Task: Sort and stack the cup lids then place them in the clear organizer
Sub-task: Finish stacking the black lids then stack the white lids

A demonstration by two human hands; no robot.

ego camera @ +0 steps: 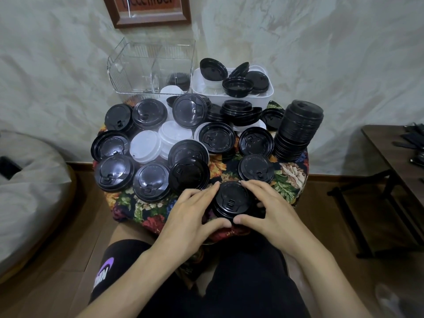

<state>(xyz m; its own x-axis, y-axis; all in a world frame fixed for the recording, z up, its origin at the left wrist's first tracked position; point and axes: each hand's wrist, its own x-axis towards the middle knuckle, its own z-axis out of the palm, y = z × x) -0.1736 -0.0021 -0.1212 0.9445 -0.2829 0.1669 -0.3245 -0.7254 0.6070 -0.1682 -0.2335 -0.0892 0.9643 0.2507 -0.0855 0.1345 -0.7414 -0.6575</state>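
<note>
Although the cloth-covered tabletop (291, 177) is lying almost buried under loose lids (151, 184), the work is happening at its near edge. The clear organizer (128, 72) is standing at the far left corner, a white bin (268, 97) is sitting just beside it at the far right, and a tall stack of black lids (298, 129) is rising at the right edge. The left hand (190, 210) and the right hand (273, 210) are both grasping a short stack of black lids (231, 200), fingers curling round its far rim and thumbs meeting at its near rim.

To my eye the person is squaring this stack up. Doing it well is a matter of pressing evenly from both sides so the rims are nesting flush, and of keeping to lids of one size, since a mismatched one would be leaving the pile wobbling. Carrying it over the white lids (145, 145) toward the organizer is likely calling for a firm two-handed hold.

How many lids are sitting in the short stack I am not able to tell, since the hands are covering its sides. Something dark and something white are showing through the organizer's walls, but whether they are lying inside or behind is not showing plainly. The bin's lower contents are hiding under its top lids.
</note>
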